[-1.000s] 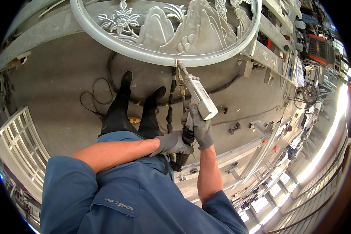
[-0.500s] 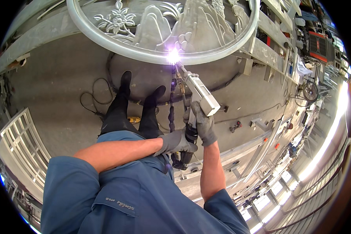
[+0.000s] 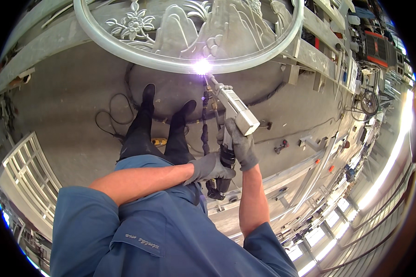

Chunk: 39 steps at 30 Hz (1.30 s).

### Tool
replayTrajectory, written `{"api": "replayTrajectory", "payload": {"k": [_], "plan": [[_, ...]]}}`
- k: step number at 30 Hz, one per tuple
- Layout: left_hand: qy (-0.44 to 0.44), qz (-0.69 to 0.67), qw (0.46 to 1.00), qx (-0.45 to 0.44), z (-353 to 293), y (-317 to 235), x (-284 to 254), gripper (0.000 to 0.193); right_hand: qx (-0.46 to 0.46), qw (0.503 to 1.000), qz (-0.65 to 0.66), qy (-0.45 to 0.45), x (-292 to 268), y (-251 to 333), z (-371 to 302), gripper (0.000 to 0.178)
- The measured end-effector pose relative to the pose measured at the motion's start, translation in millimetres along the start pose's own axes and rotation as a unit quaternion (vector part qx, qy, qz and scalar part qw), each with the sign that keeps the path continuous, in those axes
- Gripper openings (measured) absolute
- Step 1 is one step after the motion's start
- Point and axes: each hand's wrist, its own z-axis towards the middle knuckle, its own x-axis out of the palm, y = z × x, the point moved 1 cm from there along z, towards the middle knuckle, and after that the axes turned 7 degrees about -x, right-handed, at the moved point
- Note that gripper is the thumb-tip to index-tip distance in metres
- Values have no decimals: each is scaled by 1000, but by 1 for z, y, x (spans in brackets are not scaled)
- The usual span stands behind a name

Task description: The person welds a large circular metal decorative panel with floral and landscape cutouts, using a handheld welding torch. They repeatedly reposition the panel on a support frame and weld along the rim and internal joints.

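Note:
A silver handheld laser welding gun (image 3: pixel 237 110) slants up and left, its nozzle at the near rim of a round metal frame (image 3: pixel 138 60). Bright violet-white light flares where the tip meets the rim. Inside the ring are relief mountains (image 3: pixel 175 32) and a metal flower (image 3: pixel 133 25). My right hand (image 3: pixel 241 145), in a grey glove, is closed round the gun's grip just behind its boxy body. Lower down, my left hand (image 3: pixel 211 168), gloved too, wraps the black lower end of the handle. A dark sleeved cable (image 3: pixel 205 124) hangs beside the gun.
Metal beams (image 3: pixel 46 57) lie behind and beside the ring. A white barred frame (image 3: pixel 32 180) leans at the left. Cables (image 3: pixel 111 115) loop over the floor near my feet. At the right are a red-and-black machine (image 3: pixel 376 48), a power tool (image 3: pixel 281 147) and long metal profiles (image 3: pixel 309 180).
The glowing spot and the gun's tip have shifted slightly left along the rim. The ring sits a little higher and further left in view. Both hands keep their grip.

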Motion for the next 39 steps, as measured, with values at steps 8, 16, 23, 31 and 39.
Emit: {"api": "replayTrajectory", "payload": {"k": [8, 16, 23, 31, 39], "plan": [[3, -25, 1000, -15, -3, 4, 3, 26, 0, 1000, -14, 0, 0, -4, -6, 33], [12, -17, 1000, -14, -7, 10, 5, 25, -11, 1000, -19, 1, -1, -18, -10, 32], [31, 7, 998, -47, -5, 23, 6, 28, 6, 999, -44, -17, 0, -28, -20, 31], [22, 35, 999, 14, -20, 27, -1, 32, -31, 996, -66, -59, 12, -39, -33, 35], [5, 62, 998, -24, -31, 16, -14, 36, -61, 993, -92, -52, 22, -53, -17, 37]]}}
